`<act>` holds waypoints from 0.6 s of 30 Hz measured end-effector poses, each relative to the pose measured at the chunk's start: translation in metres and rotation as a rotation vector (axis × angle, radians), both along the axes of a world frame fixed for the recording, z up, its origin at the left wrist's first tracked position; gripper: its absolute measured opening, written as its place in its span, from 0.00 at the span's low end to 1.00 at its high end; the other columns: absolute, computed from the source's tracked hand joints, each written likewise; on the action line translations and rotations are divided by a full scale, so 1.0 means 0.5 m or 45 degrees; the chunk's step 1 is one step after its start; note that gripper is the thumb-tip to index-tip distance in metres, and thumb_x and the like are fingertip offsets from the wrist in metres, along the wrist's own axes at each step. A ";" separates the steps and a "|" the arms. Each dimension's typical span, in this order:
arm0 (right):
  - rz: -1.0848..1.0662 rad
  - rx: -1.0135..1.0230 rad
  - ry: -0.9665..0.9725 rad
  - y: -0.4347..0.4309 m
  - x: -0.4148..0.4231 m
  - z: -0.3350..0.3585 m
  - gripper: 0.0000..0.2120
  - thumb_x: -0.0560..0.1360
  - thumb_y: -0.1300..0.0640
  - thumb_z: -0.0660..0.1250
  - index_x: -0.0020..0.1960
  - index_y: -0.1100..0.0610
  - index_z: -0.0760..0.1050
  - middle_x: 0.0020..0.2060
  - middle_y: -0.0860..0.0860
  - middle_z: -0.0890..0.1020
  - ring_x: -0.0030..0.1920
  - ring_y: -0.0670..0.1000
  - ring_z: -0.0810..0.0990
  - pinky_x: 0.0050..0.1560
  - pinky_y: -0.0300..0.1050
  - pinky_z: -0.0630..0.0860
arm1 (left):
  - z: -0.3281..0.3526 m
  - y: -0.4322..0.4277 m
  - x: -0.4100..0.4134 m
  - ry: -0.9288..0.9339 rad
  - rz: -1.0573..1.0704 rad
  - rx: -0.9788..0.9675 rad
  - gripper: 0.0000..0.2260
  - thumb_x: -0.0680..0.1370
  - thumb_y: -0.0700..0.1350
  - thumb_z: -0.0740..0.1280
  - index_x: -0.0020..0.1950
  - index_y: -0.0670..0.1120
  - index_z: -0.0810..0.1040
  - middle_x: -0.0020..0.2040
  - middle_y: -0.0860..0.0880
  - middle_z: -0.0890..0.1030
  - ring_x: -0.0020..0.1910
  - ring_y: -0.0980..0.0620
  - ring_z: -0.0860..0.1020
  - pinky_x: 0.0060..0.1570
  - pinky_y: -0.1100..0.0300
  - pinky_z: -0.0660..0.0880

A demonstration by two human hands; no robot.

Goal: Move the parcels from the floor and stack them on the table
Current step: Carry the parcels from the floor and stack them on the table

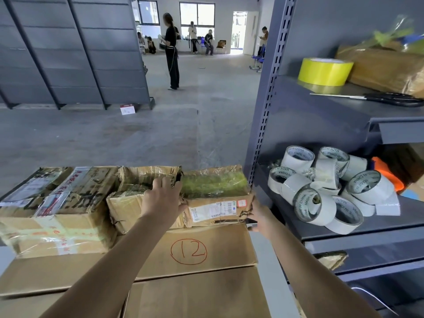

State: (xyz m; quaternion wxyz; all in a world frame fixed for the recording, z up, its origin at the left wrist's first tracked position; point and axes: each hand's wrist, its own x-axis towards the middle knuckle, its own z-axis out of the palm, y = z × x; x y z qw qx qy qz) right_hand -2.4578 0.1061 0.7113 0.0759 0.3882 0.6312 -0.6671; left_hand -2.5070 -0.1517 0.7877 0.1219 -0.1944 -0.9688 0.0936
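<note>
Presses left hand (164,200) against left end of labelled parcel (214,200): fingers straight, spread over top edge, thumb on front face, not clenched. Sets right hand (260,218) at parcel's right end, low by front corner; fingers hidden behind it, cannot tell if curled or flat. Has parcel between both hands, resting at back right corner of carton marked 12 (206,249), green tape on top, label facing front. Middle parcel (125,205) just beside on left, large parcel (52,210) at back left corner. Just right: shelf rack (263,111) with white tape rolls (321,189).
</note>
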 end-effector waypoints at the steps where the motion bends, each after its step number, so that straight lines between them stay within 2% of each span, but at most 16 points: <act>1: 0.002 0.017 -0.002 0.004 -0.006 -0.004 0.24 0.80 0.37 0.54 0.51 0.57 0.77 0.46 0.54 0.81 0.48 0.53 0.80 0.46 0.49 0.78 | -0.002 -0.001 -0.002 0.003 0.002 -0.012 0.27 0.74 0.66 0.61 0.65 0.50 0.65 0.61 0.46 0.69 0.58 0.47 0.70 0.41 0.58 0.73; 3: -0.008 0.010 0.004 0.014 -0.025 -0.013 0.19 0.81 0.44 0.55 0.46 0.57 0.77 0.38 0.52 0.82 0.38 0.51 0.78 0.34 0.42 0.77 | -0.004 -0.002 -0.006 0.006 0.003 -0.042 0.27 0.74 0.67 0.61 0.65 0.50 0.65 0.61 0.46 0.68 0.58 0.47 0.70 0.40 0.59 0.73; 6: -0.007 -0.030 0.071 0.030 -0.054 -0.033 0.15 0.81 0.51 0.57 0.46 0.57 0.79 0.32 0.52 0.85 0.38 0.53 0.83 0.38 0.50 0.81 | -0.014 -0.002 -0.010 0.025 0.014 -0.093 0.28 0.73 0.68 0.60 0.64 0.51 0.64 0.62 0.45 0.67 0.57 0.46 0.69 0.38 0.59 0.71; 11: 0.034 -0.115 0.114 0.046 -0.071 -0.065 0.17 0.81 0.48 0.57 0.45 0.54 0.81 0.37 0.53 0.86 0.35 0.52 0.86 0.30 0.46 0.79 | -0.027 0.002 -0.014 0.077 0.030 -0.116 0.28 0.74 0.68 0.59 0.65 0.51 0.65 0.62 0.46 0.68 0.57 0.47 0.69 0.38 0.58 0.73; 13: 0.067 -0.100 0.120 0.047 -0.075 -0.074 0.17 0.81 0.48 0.56 0.46 0.52 0.81 0.37 0.51 0.87 0.39 0.52 0.86 0.34 0.47 0.79 | -0.027 0.005 -0.016 0.075 0.034 -0.110 0.28 0.74 0.67 0.59 0.65 0.50 0.65 0.61 0.46 0.69 0.57 0.47 0.69 0.39 0.58 0.73; 16: 0.075 -0.055 0.112 0.042 -0.070 -0.083 0.17 0.81 0.48 0.56 0.44 0.51 0.81 0.35 0.48 0.86 0.46 0.53 0.83 0.48 0.52 0.78 | -0.032 0.008 -0.013 0.088 0.039 -0.102 0.28 0.74 0.66 0.60 0.66 0.49 0.65 0.62 0.46 0.69 0.57 0.47 0.70 0.39 0.58 0.72; 18: 0.061 -0.036 0.112 0.037 -0.063 -0.073 0.16 0.80 0.49 0.57 0.43 0.51 0.81 0.34 0.48 0.86 0.44 0.53 0.82 0.41 0.49 0.78 | -0.033 0.009 -0.008 0.089 0.048 -0.069 0.30 0.74 0.66 0.60 0.68 0.49 0.63 0.62 0.46 0.69 0.57 0.47 0.70 0.41 0.57 0.73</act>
